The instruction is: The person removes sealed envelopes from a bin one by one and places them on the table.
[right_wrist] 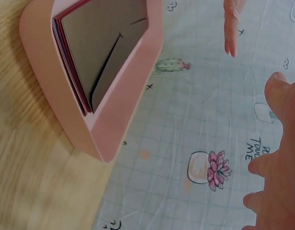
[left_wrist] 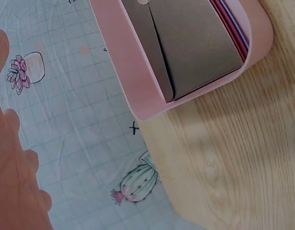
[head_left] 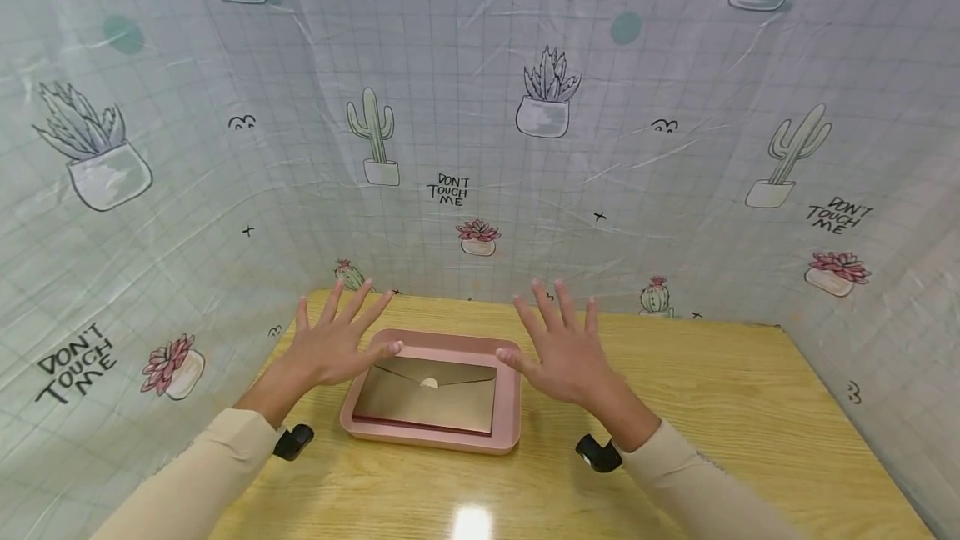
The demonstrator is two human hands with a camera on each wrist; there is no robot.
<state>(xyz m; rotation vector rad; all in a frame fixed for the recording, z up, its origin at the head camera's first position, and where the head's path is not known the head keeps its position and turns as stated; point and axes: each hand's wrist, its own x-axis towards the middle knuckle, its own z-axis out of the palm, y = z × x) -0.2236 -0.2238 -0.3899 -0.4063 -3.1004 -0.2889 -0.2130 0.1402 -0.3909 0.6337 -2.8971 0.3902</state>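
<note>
A pink tray (head_left: 506, 423) on the table holds a stack of envelopes, with a gold envelope (head_left: 427, 405) on top, its flap fastened by a round pale seal. Red and blue edges of others show beneath it in the right wrist view. My left hand (head_left: 330, 348) hovers at the tray's left side, fingers straight and spread, thumb overlapping the far left rim in the head view. Fingers likewise spread, my right hand (head_left: 566, 357) is at the tray's right side, thumb tip over the rim. Neither hand holds anything.
The light wooden table (head_left: 697, 407) extends to the right and in front of the tray. A pale curtain (head_left: 480, 148) printed with cacti hangs behind the table and along both sides. Black wrist cameras sit under each wrist.
</note>
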